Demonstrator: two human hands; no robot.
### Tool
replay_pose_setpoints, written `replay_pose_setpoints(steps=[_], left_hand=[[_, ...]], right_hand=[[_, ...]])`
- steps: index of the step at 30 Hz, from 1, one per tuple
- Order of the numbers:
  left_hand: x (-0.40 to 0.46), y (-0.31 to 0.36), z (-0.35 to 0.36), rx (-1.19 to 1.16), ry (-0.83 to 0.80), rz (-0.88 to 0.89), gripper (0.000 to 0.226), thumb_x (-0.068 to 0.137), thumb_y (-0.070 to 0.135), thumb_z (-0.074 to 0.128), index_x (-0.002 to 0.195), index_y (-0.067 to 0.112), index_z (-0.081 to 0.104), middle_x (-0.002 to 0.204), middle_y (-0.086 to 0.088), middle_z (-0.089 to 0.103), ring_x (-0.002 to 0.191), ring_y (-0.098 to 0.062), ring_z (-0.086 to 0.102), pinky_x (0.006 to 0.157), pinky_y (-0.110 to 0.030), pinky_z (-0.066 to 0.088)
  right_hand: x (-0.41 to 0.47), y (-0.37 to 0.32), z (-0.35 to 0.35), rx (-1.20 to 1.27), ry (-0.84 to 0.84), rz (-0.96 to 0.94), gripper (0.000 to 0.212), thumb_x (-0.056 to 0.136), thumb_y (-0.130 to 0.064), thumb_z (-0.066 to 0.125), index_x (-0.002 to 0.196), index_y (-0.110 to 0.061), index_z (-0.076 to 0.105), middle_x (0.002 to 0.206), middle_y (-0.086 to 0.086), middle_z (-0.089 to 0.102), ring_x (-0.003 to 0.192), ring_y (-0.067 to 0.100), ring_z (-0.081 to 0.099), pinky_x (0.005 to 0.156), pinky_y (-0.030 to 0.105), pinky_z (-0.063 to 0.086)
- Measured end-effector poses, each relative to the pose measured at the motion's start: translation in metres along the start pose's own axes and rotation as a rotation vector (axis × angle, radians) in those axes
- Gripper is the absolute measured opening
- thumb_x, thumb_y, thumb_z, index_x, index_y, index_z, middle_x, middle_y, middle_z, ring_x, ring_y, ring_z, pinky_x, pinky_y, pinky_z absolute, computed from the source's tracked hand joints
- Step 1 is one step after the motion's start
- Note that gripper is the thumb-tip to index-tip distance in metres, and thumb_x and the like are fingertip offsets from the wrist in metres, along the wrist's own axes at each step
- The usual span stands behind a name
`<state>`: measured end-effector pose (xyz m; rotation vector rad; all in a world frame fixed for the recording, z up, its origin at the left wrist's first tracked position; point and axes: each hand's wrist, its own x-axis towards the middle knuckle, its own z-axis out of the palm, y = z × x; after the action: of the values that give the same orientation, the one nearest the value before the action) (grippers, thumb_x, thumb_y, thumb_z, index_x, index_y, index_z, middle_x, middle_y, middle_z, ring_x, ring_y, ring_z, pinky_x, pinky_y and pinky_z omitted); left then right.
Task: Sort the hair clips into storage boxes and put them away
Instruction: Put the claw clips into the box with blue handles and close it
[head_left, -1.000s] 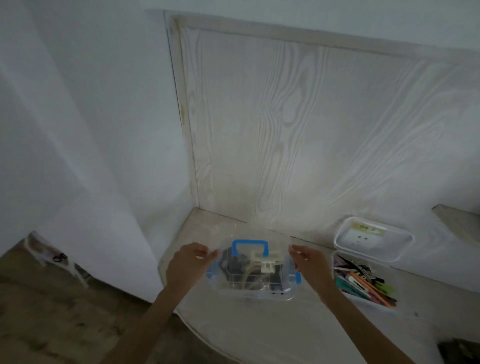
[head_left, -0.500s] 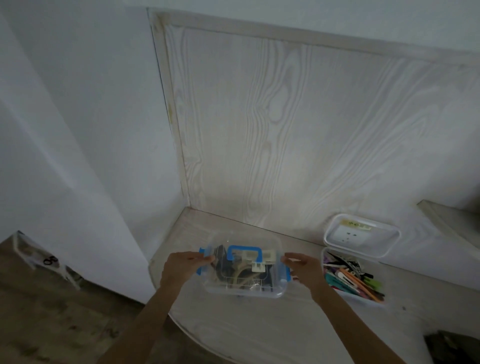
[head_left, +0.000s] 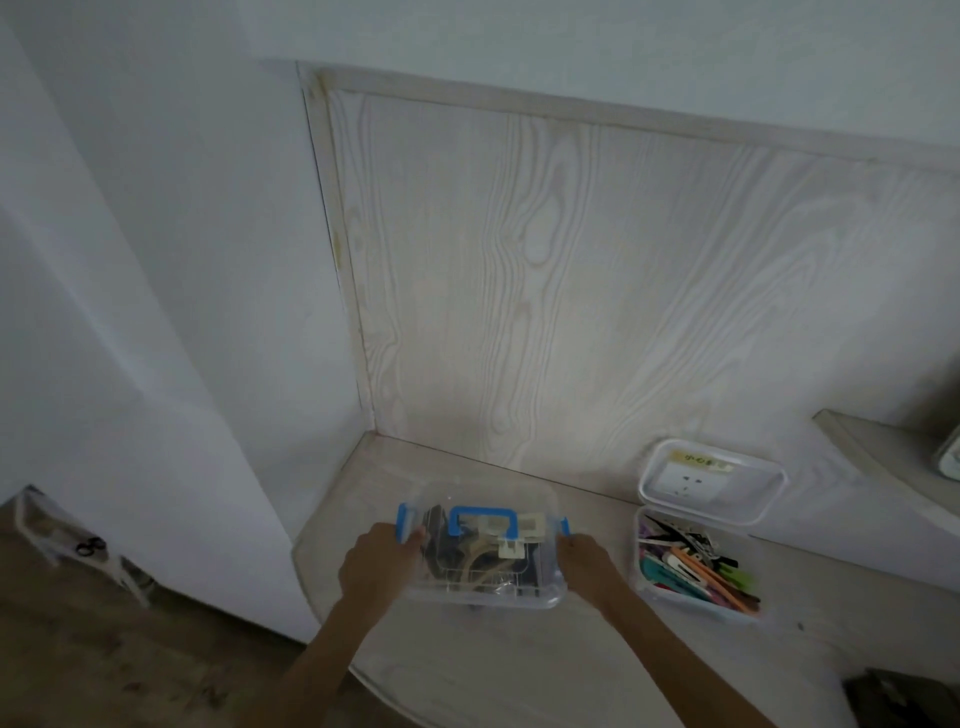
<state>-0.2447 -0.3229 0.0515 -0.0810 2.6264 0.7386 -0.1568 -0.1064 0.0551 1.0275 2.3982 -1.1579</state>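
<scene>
Hair clips (head_left: 488, 551) in dark and cream tones fill a clear storage box (head_left: 483, 587) with a blue handle (head_left: 484, 515) and blue side latches, held between both hands on the pale worktop (head_left: 519, 670). Left hand (head_left: 375, 564) grasps the box's left end, fingers at the latch; right hand (head_left: 589, 564) grasps the right end the same way. Just beyond the right hand sits a second, open box (head_left: 691, 597) full of colourful clips (head_left: 696, 569), its white lid (head_left: 711, 480) propped upright against the wood-grain panel (head_left: 571, 291) behind.
</scene>
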Motion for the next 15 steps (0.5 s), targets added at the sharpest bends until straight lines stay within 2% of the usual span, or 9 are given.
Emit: replay_pose_setpoints(steps=[2,4,7,10,11,12,13,14,15], left_hand=[[-0.008,-0.001,0.005,0.079,0.084,0.056,0.043,0.094,0.048,0.04,0.092,0.011,0.062,0.077,-0.001,0.059,0.068,-0.015,0.057,0.059,-0.024,0.04],[-0.012,0.0,0.003,0.084,0.124,0.09,0.038,0.094,0.045,0.041,0.089,0.013,0.061,0.076,0.0,0.059,0.068,-0.015,0.057,0.058,-0.024,0.039],[-0.015,-0.001,0.0,0.021,0.16,0.106,0.031,0.092,0.043,0.048,0.079,0.018,0.061,0.062,0.005,0.054,0.057,-0.011,0.053,0.048,-0.021,0.034],[-0.015,-0.005,-0.001,-0.174,0.133,0.091,0.027,0.089,0.041,0.057,0.076,0.018,0.063,0.061,0.002,0.058,0.055,-0.013,0.055,0.054,-0.026,0.044],[-0.015,-0.005,-0.001,-0.231,0.126,0.085,0.024,0.087,0.041,0.059,0.082,0.018,0.065,0.07,-0.002,0.064,0.065,-0.018,0.06,0.062,-0.031,0.05],[-0.015,-0.006,-0.001,-0.22,0.131,0.083,0.028,0.087,0.042,0.059,0.097,0.017,0.066,0.089,-0.007,0.068,0.082,-0.022,0.064,0.073,-0.036,0.051],[-0.012,-0.005,0.003,-0.121,0.161,0.088,0.041,0.089,0.043,0.056,0.119,0.015,0.059,0.117,-0.01,0.063,0.105,-0.026,0.06,0.085,-0.037,0.049],[-0.012,-0.001,0.007,0.02,0.215,0.133,0.055,0.091,0.045,0.05,0.136,0.013,0.044,0.14,-0.012,0.046,0.126,-0.029,0.047,0.099,-0.038,0.043],[-0.014,0.005,0.012,0.178,0.277,0.232,0.062,0.093,0.047,0.043,0.143,0.013,0.032,0.151,-0.013,0.031,0.137,-0.031,0.035,0.109,-0.04,0.036]], right_hand=[[-0.003,0.003,0.005,-0.098,0.041,-0.078,0.027,0.099,-0.029,0.033,0.084,-0.011,0.046,0.068,-0.004,0.048,0.057,0.008,0.045,0.054,0.017,0.037],[-0.001,0.006,0.008,-0.131,0.069,-0.128,0.022,0.098,-0.029,0.036,0.088,-0.013,0.045,0.065,-0.008,0.043,0.053,0.003,0.042,0.049,0.013,0.033],[0.001,0.009,0.008,-0.055,0.084,-0.149,0.018,0.096,-0.026,0.044,0.085,-0.013,0.049,0.066,-0.007,0.047,0.056,0.004,0.045,0.053,0.014,0.04],[-0.002,0.012,0.004,0.224,0.09,-0.116,0.009,0.09,-0.016,0.057,0.081,-0.015,0.057,0.069,-0.001,0.056,0.065,0.015,0.057,0.067,0.03,0.054],[-0.006,0.013,0.0,0.394,0.049,-0.067,0.004,0.087,-0.013,0.061,0.088,-0.017,0.06,0.075,0.002,0.061,0.074,0.019,0.061,0.069,0.032,0.056],[-0.009,0.014,-0.005,0.554,-0.021,-0.012,0.015,0.084,-0.012,0.065,0.094,-0.021,0.059,0.084,0.004,0.064,0.083,0.023,0.063,0.068,0.03,0.055],[-0.011,0.016,-0.01,0.666,-0.096,0.039,0.02,0.082,-0.012,0.068,0.095,-0.023,0.058,0.092,0.005,0.066,0.089,0.024,0.064,0.069,0.028,0.053],[-0.011,0.019,-0.014,0.726,-0.156,0.078,0.022,0.079,-0.013,0.071,0.095,-0.023,0.059,0.099,0.007,0.067,0.094,0.024,0.064,0.071,0.026,0.052],[-0.013,0.02,-0.018,0.761,-0.211,0.107,0.025,0.077,-0.014,0.073,0.097,-0.022,0.061,0.103,0.008,0.067,0.097,0.024,0.064,0.075,0.027,0.051]])
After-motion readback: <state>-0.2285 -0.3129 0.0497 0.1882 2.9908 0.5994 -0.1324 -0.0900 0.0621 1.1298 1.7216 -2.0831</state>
